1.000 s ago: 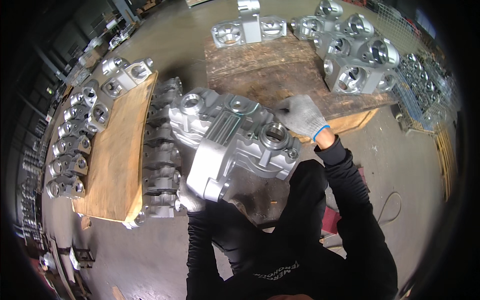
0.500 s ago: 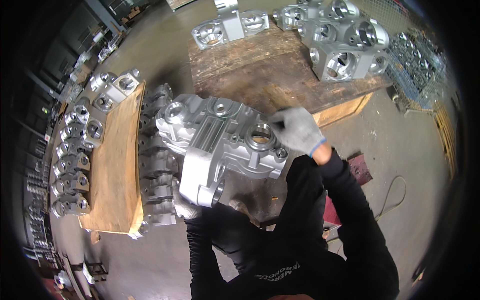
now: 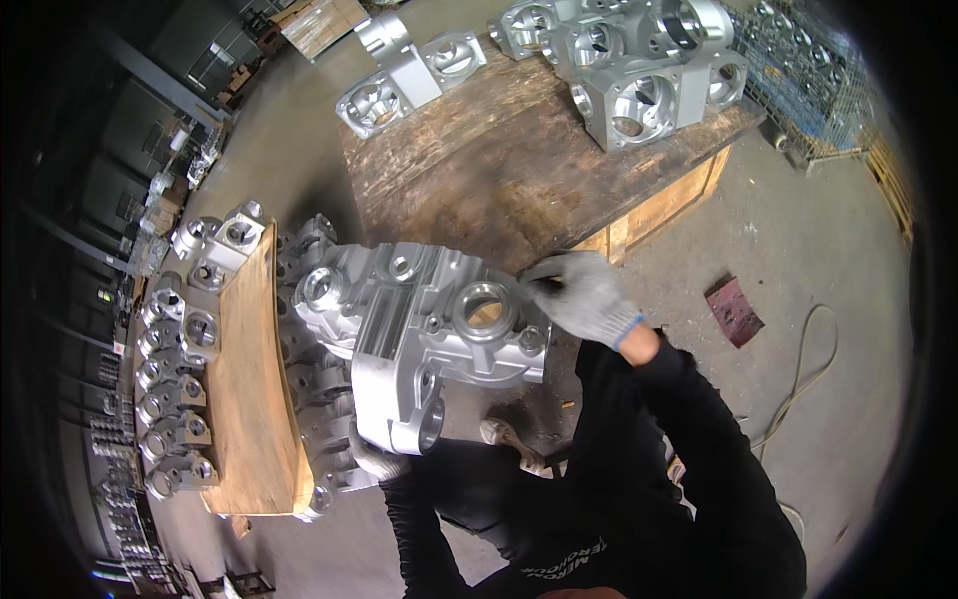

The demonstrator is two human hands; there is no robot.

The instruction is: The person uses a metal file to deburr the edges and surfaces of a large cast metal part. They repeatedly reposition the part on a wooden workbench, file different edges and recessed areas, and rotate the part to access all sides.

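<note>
A large silver cast-metal housing (image 3: 394,344), with round bores and a ribbed middle, is tilted in front of me, above my legs. My left hand (image 3: 377,457), in a pale work glove, grips its near left end; the fingers are partly hidden beneath the metal. At the right end, my right hand (image 3: 591,298), also gloved, is closed with bent fingers beside the machined ring (image 3: 486,311). Whatever lies between those fingertips is too small or hidden to make out.
A worn wooden crate top (image 3: 449,175) ahead carries more silver housings (image 3: 639,100). At left, several castings line both sides of a wooden board (image 3: 254,379). A wire cage (image 3: 808,90) of metal parts stands far right. A red scrap (image 3: 734,311) and a hose (image 3: 798,389) lie on the floor.
My view has shifted, so the housing and both hands appear lower and further left. The left hand keeps its grip; the right hand stays closed beside the ring with slight movement.
</note>
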